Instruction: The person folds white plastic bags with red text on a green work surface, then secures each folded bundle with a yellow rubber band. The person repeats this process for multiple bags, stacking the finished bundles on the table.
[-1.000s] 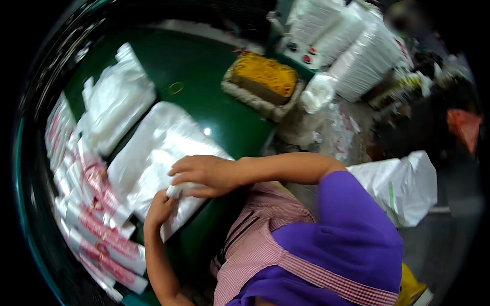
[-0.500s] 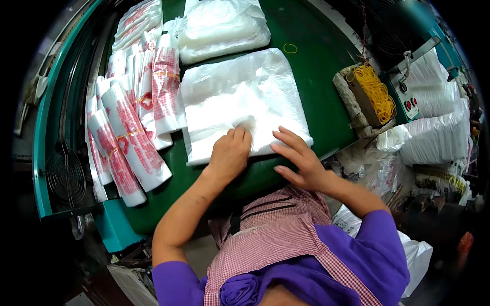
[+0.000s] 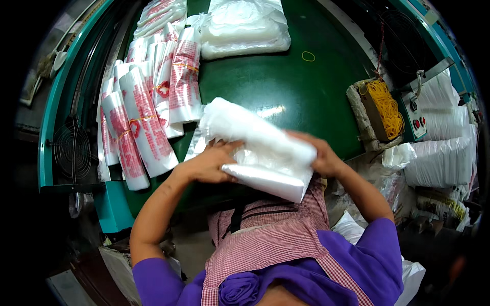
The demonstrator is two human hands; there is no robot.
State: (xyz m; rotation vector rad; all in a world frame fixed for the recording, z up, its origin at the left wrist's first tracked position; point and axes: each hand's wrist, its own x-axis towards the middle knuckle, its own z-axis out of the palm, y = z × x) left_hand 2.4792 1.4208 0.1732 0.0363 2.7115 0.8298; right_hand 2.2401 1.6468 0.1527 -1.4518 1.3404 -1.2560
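Between my hands a stack of clear plastic bags [image 3: 265, 148] is folded over on itself, tilted, at the table's near edge. My left hand [image 3: 212, 162] grips its left end, with the thumb over the lower fold and the other fingers partly hidden. At the right end my right hand [image 3: 324, 153] is wrapped round the folded stack, slightly blurred. To the left lie several rolled bundles of red-printed plastic bags [image 3: 145, 122], each held by a yellow rubber band. Another flat stack of clear bags [image 3: 245, 30] rests at the far side.
A single yellow rubber band [image 3: 308, 56] lies on the green table [image 3: 245, 76]. On the right edge stands a box of yellow rubber bands [image 3: 385, 109], beside a small control panel with red buttons [image 3: 419, 122]. White bag piles [image 3: 441, 160] lie beyond. A metal fan guard [image 3: 73, 150] is at left.
The near stack of clear bags lay flat under my hands; now it is folded over and lifted at the near edge. My right hand has closed round its right end; my left grips the left.
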